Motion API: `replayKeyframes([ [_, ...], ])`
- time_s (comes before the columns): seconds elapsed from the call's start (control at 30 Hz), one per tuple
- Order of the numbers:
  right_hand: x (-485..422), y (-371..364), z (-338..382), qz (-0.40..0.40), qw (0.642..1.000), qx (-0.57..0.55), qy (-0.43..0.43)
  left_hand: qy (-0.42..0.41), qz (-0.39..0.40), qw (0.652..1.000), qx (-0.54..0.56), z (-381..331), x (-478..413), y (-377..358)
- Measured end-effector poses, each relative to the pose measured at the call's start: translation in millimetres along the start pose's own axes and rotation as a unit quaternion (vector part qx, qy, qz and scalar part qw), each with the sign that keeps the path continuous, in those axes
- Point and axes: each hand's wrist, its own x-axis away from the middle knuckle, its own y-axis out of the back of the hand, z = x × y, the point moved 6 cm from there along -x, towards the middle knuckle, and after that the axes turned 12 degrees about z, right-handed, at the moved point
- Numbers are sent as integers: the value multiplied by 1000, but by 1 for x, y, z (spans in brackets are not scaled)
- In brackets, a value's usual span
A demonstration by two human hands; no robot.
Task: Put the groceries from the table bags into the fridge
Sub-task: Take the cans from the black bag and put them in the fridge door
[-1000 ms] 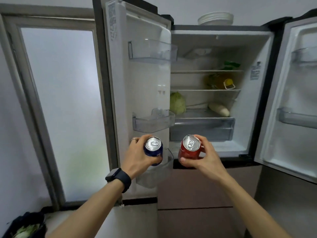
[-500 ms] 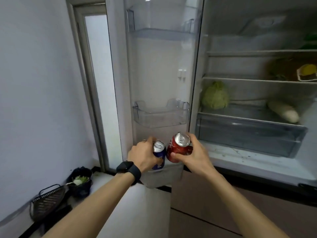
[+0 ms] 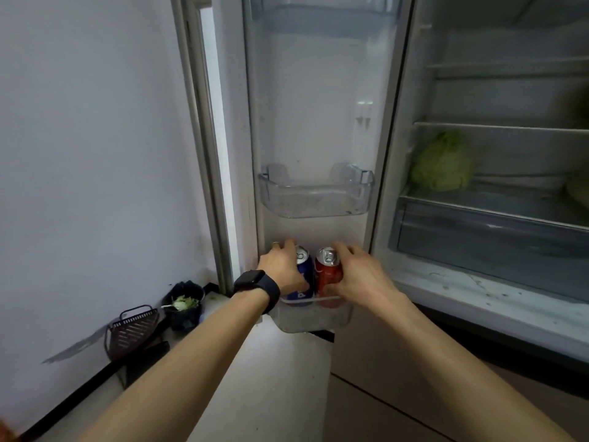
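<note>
My left hand (image 3: 282,267) grips a blue can (image 3: 302,275) and my right hand (image 3: 358,275) grips a red can (image 3: 328,274). Both cans stand upright side by side, their lower parts inside the bottom clear bin (image 3: 315,317) of the fridge's open left door (image 3: 312,106). A black watch sits on my left wrist. Inside the fridge a green cabbage (image 3: 443,162) rests on a glass shelf above a clear drawer (image 3: 490,244).
An empty clear door bin (image 3: 315,193) hangs above the cans. On the floor at the left stand a dark bowl with greens and a spoon (image 3: 185,304) and a black wire basket (image 3: 132,330), against a white wall. Closed lower fridge drawers lie below right.
Both hands have moved down and forward, lowering the two cans into the bottom door bin. The view has come closer and turned toward the left door.
</note>
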Motion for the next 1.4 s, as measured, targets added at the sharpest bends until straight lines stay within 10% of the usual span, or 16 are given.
replayKeyframes([
  [0.57,-16,-3,4,48,999,-24,7,13,-22,995,-99,-17,6,7],
  [1.17,81,-19,21,-201,967,-128,93,-88,-165,975,-124,3,94,-1],
  [1.4,123,-93,72,-169,955,-206,130,8,-93,990,-101,113,164,-48],
])
